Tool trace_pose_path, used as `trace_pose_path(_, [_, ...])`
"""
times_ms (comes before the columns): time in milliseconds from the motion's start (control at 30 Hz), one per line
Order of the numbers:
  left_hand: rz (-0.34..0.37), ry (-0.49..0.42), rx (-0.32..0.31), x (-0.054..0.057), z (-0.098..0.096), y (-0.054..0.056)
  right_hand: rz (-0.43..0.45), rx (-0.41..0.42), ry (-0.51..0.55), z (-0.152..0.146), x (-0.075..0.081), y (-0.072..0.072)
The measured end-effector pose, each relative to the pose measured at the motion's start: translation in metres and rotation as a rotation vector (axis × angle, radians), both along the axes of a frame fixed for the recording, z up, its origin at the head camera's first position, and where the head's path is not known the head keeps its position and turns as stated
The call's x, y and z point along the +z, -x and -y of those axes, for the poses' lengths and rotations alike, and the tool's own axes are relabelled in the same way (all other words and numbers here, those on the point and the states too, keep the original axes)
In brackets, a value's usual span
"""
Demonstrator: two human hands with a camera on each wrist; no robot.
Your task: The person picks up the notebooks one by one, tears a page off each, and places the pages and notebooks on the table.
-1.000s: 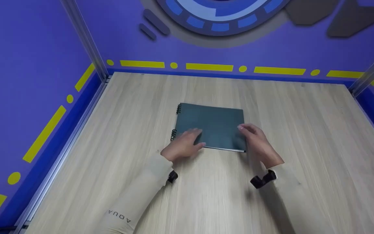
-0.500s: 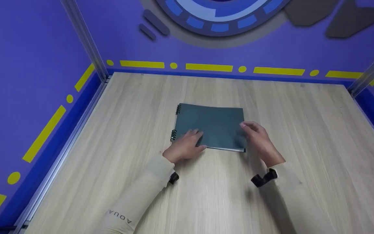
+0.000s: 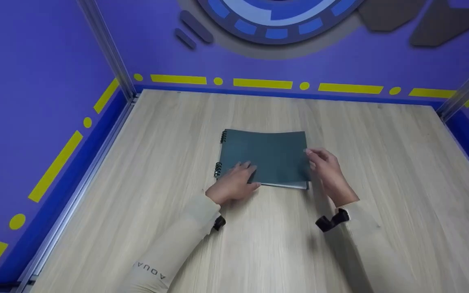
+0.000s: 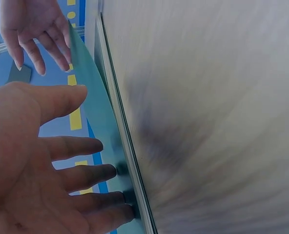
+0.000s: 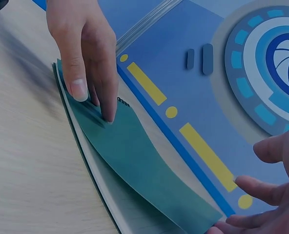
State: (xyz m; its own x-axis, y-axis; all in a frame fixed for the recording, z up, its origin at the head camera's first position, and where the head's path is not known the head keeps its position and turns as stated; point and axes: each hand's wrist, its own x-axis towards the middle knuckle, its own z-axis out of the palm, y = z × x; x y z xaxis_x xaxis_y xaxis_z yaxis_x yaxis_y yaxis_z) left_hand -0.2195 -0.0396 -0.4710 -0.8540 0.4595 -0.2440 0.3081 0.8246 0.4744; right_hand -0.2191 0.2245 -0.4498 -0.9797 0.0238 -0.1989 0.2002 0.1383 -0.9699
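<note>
In the head view a dark green spiral-bound notebook (image 3: 271, 156) lies on the table, its binding on the left. The front cover (image 5: 149, 161) bows upward at its free right edge, and a pale page edge shows beneath. My left hand (image 3: 234, 183) rests on the cover's lower left part with straight fingers, pressing it by the fingertips, while its thumb stays near the front edge. My right hand (image 3: 328, 171) touches the raised right edge. In the right wrist view its lower fingers (image 5: 242, 220) meet the cover's corner, and the thumb stands apart; the exact contact is partly hidden.
A light wood-grain tabletop (image 3: 259, 244) surrounds the notebook. Blue panels (image 3: 39, 61) with yellow dashes and dots rise behind and at both sides, joined by metal corner posts (image 3: 112, 53). Black straps (image 3: 332, 220) sit at the cuffs.
The cover's right edge has risen and curved upward, with more of the gap below it showing. My right hand has moved slightly up and away. My left hand has shifted only a little.
</note>
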Motion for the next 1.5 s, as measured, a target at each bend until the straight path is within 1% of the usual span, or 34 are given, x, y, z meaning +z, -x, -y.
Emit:
trace_pose_path(200, [-0.007,-0.001,-0.005,0.001,-0.002,-0.001,-0.008,-0.008,0.007,-0.001,0.003,0.001])
trace_pose_path(400, [0.01,0.005,-0.02,0.004,0.0,-0.002,-0.002,-0.045,0.045,-0.001,0.006,0.003])
trace_pose_path(600, [0.041,-0.042,-0.022,0.005,0.003,-0.001,0.028,-0.064,0.061,-0.001,0.009,0.004])
trace_pose_path(767, [0.043,-0.067,-0.022,0.004,0.003,-0.001,0.019,-0.074,0.063,0.001,0.009,0.004])
trace_pose_path(867, [0.047,-0.075,-0.019,0.004,0.003,-0.001,-0.011,-0.062,0.053,0.002,0.009,0.003])
trace_pose_path(1067, [0.065,-0.1,-0.013,0.005,0.001,0.0,-0.095,-0.01,-0.004,0.007,0.009,0.0])
trace_pose_path(1167, [0.073,-0.106,-0.01,0.007,0.001,0.0,-0.127,-0.004,0.009,0.01,0.01,-0.001])
trace_pose_path(1333, [0.076,-0.121,-0.01,0.008,0.0,0.001,-0.133,0.007,0.053,0.013,0.014,-0.002])
trace_pose_path(1500, [0.081,-0.146,-0.006,0.009,0.0,0.002,-0.133,0.046,0.022,0.017,0.017,-0.005])
